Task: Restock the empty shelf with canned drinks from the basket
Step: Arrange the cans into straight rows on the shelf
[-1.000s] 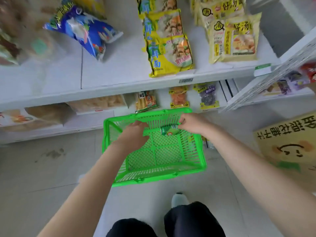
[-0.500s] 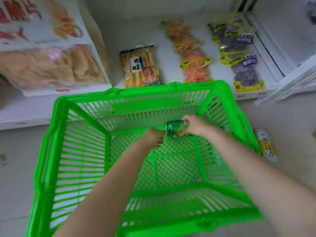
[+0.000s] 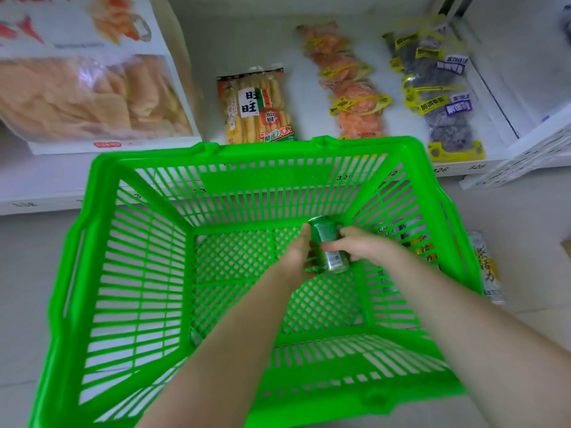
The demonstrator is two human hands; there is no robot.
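Note:
A green plastic basket (image 3: 102, 242) stands on the floor in front of the bottom shelf. Both my forearms reach down into it. A green drink can (image 3: 327, 242) lies tilted near the basket's far right corner, its top pointing away from me. My right hand (image 3: 363, 247) grips it from the right, with a finger laid across its body. My left hand (image 3: 296, 254) holds it from the left, thumb up along its side and fingers hidden under it. No other can shows inside the basket.
The white bottom shelf (image 3: 46, 193) holds a large cracker bag (image 3: 89, 94), a rice cracker pack (image 3: 256, 106), orange snack packets (image 3: 352, 97) and dark packets (image 3: 438, 97). A drink packet (image 3: 488, 267) lies on the floor right of the basket.
My view has dropped closer to the basket. Both hands went deeper inside, and the can turned from lying sideways to pointing away, with my left hand now against it.

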